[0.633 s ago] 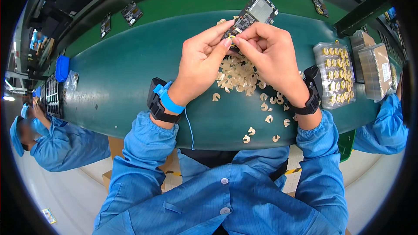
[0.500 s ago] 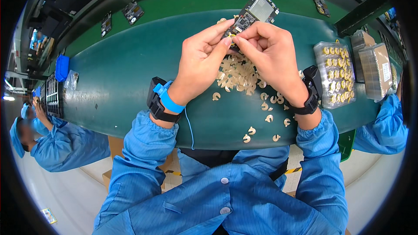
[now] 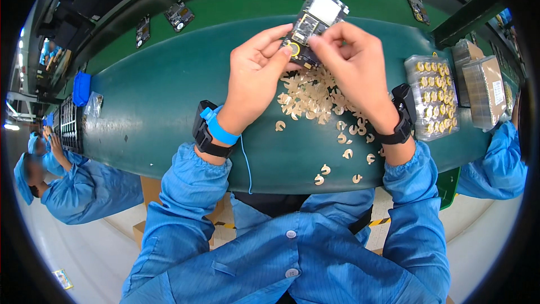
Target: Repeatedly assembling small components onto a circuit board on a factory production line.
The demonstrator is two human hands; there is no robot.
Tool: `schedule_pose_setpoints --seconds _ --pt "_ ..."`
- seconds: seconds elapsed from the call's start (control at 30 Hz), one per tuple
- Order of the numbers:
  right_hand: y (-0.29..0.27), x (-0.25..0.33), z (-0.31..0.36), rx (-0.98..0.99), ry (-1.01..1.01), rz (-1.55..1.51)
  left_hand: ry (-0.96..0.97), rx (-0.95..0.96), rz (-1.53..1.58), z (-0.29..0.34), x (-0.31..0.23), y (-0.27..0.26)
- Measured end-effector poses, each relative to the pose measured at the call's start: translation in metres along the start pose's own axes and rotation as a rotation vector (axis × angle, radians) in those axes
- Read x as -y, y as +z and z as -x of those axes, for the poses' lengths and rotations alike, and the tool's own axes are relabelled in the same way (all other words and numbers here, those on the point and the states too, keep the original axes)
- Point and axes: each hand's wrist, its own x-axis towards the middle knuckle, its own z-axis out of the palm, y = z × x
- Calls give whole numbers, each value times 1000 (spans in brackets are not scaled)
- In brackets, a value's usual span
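Circuit board (image 3: 313, 25) unmoved — left hand (image 3: 254, 79), right hand (image 3: 354, 65) still pinching it.

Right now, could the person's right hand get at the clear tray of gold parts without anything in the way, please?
Probably yes: the clear tray lies uncovered just beside the right hand, though that hand is busy holding the circuit board.

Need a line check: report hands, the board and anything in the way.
Left hand and right hand both pinch the small circuit board, raised above the green belt. Pile of tan backing pieces underneath. Nothing blocks the hands.
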Motion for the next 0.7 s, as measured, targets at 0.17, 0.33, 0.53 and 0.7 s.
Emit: schedule_pose_setpoints --seconds 0.17,0.33,0.53,0.7 --pt "-14 -14 -9 39 116 78 -9 -30 137 -6 3 -4" --pt "-4 -7 -7 172 261 -178 -79 -40 220 -4 4 -7" --pt "-2 -19 -3 149 179 -211 -57 -11 282 -4 8 -5" --pt "6 -11 -6 121 160 -254 -24 -18 316 0 5 -7"
